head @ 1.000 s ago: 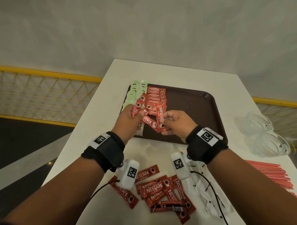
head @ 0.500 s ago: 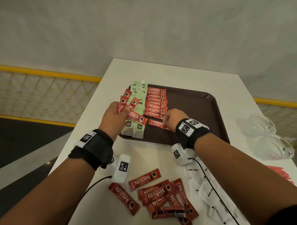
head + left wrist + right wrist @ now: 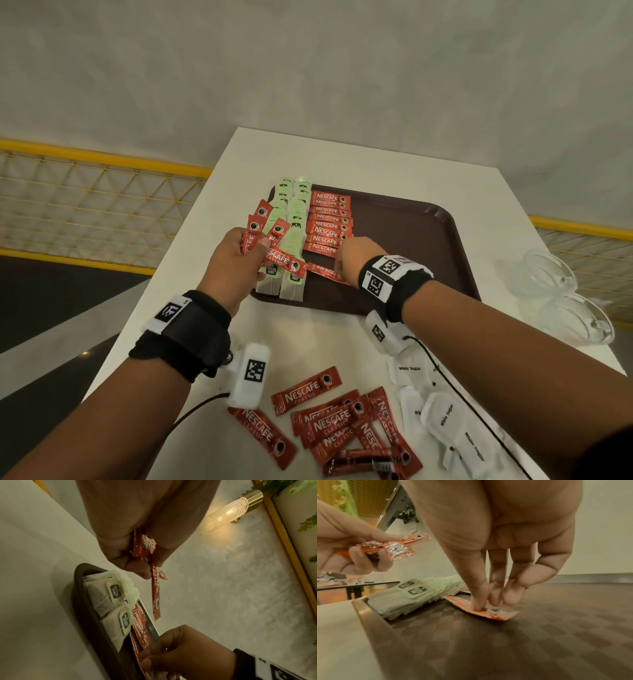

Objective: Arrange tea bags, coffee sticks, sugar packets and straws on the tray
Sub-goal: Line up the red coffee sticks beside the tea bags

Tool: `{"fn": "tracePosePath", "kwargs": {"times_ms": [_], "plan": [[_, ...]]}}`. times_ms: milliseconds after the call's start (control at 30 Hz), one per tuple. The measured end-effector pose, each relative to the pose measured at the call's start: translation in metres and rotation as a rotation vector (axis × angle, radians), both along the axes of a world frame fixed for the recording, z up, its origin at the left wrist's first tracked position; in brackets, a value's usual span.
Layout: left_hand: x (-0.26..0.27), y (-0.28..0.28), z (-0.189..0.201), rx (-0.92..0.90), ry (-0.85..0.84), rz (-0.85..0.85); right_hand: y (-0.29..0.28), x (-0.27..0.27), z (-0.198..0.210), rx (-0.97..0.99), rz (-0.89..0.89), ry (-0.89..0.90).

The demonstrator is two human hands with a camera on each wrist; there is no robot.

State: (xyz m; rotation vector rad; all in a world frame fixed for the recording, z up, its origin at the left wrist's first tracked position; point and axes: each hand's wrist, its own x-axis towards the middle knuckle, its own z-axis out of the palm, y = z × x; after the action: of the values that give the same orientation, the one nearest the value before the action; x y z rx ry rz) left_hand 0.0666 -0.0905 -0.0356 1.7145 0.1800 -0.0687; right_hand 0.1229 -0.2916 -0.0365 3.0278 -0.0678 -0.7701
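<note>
A brown tray [image 3: 411,240] lies on the white table. Two columns of green-tagged tea bags [image 3: 294,219] fill its left side, and a column of red coffee sticks [image 3: 329,222] lies beside them. My left hand [image 3: 253,243] hovers over the tea bags and grips a fanned bunch of coffee sticks [image 3: 270,236]; one of them [image 3: 156,595] hangs down from the fingers. My right hand [image 3: 342,263] is down on the tray at the near end of the column, pinching a single coffee stick [image 3: 496,615] that lies flat on the tray floor.
Loose coffee sticks [image 3: 335,425] lie in a heap on the table near me. White sugar packets [image 3: 445,418] are to their right. Clear glass cups [image 3: 561,298] stand at the right table edge. The table's left edge runs just left of the tray.
My right hand pulled one stick from the bunch and brought it down onto the tray below the column. My left hand moved left with the remaining sticks.
</note>
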Motion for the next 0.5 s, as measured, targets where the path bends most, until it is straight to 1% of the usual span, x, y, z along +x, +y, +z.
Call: {"fn": "tracePosePath", "kwargs": {"times_ms": [133, 233, 400, 500], "plan": [[-0.002, 0.005, -0.001, -0.006, 0.006, 0.007, 0.004, 0.002, 0.006, -0.082, 0.09, 0.015], [-0.004, 0.008, -0.001, -0.02, 0.013, 0.011, 0.008, 0.006, 0.009, -0.118, 0.092, -0.008], [-0.002, 0.015, -0.003, -0.023, 0.014, 0.001, 0.01, 0.012, 0.012, -0.04, 0.031, -0.05], [-0.001, 0.016, -0.003, -0.01, 0.012, -0.002, 0.01, 0.015, 0.013, -0.031, 0.011, -0.048]]}}
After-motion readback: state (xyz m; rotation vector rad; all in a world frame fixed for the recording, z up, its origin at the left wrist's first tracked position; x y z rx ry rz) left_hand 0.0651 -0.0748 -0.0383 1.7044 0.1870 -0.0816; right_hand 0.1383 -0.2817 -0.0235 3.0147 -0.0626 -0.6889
